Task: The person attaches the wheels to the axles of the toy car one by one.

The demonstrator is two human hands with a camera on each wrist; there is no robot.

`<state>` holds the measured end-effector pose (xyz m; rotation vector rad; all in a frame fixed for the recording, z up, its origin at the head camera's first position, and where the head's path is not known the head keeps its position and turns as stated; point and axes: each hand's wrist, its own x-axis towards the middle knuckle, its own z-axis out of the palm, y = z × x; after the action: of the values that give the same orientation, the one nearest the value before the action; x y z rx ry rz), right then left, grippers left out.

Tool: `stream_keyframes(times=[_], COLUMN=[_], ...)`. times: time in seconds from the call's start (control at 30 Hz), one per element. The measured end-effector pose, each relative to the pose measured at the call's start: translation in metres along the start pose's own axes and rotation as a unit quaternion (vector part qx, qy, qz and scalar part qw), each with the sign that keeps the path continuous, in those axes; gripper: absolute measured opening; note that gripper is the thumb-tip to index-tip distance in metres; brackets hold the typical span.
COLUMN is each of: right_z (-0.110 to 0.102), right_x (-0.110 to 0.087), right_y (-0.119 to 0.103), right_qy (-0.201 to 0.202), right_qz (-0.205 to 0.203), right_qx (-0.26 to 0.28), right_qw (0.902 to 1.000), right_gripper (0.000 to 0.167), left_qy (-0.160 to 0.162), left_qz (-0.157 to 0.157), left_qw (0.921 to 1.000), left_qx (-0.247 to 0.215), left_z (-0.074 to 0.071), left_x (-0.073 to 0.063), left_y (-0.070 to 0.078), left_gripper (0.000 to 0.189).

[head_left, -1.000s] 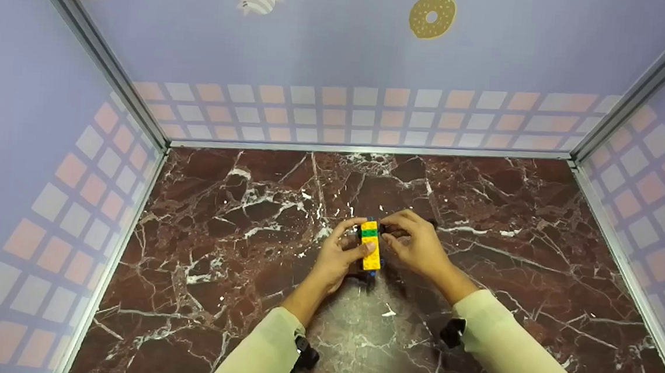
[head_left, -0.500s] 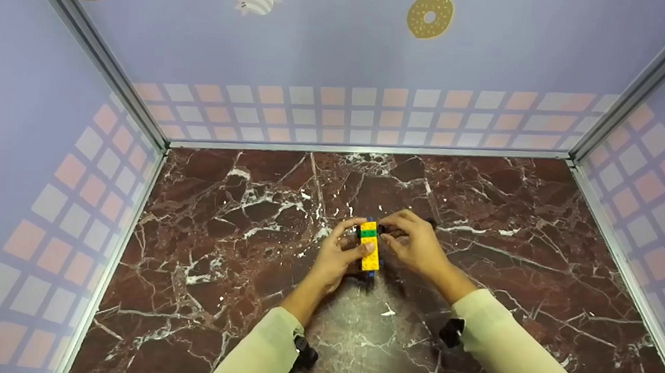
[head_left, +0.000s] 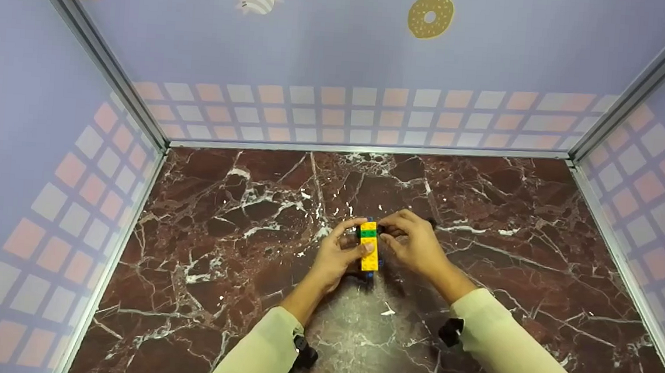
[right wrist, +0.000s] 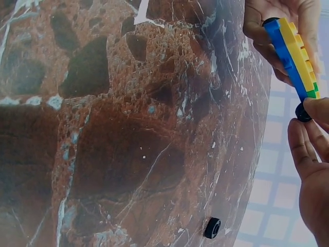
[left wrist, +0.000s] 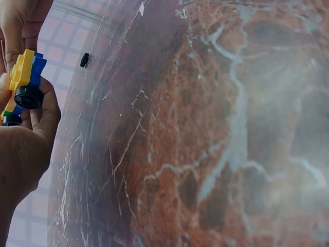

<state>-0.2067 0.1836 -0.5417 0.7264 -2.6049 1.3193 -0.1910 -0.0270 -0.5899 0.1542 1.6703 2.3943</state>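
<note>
A toy car of building bricks point(head_left: 369, 259) has a yellow top with a green brick across it and a blue base. My left hand point(head_left: 330, 261) grips it from the left, thumb on the yellow bricks and fingers around the far end and side. Black wheels point(left wrist: 29, 96) show on its left side in the left wrist view. At the far right corner, my right hand point(head_left: 419, 245) pinches a small black wheel point(right wrist: 304, 112) between thumb and fingers, against the blue base. Whether this wheel sits on its axle, I cannot tell.
A loose black wheel point(right wrist: 212, 228) stands on the dark red marbled tabletop point(head_left: 231, 296), just beyond my right hand. Patterned purple panels point(head_left: 342, 47) enclose the back and both sides. Black wrist cameras point(head_left: 451, 332) sit on both sleeves.
</note>
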Motion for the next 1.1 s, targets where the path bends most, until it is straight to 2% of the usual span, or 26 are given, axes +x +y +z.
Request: stream_keyframes(times=[0.3, 0.77, 1.1], right_z=[0.0013, 0.0011, 0.0000], right_x=[0.0000, 0.0008, 0.0000], right_y=[-0.0011, 0.0001, 0.0010], right_qy=[0.004, 0.023, 0.020], right_qz=[0.008, -0.020, -0.032], right_qx=[-0.001, 0.001, -0.015], right_qw=[1.0000, 0.9995, 0.9992], right_gripper=[0.023, 0.024, 0.026], left_qy=[0.015, 0.019, 0.003], left_qz=[-0.001, -0.019, 0.007], left_qw=[0.9999, 0.9995, 0.9998], left_qx=[0.002, -0.018, -0.021], left_z=[0.0016, 0.0044, 0.0064], left_x=[-0.0001, 0.0015, 0.0012], left_y=[0.0000, 0.0031, 0.0014], left_gripper=[0.059, 0.060, 0.059])
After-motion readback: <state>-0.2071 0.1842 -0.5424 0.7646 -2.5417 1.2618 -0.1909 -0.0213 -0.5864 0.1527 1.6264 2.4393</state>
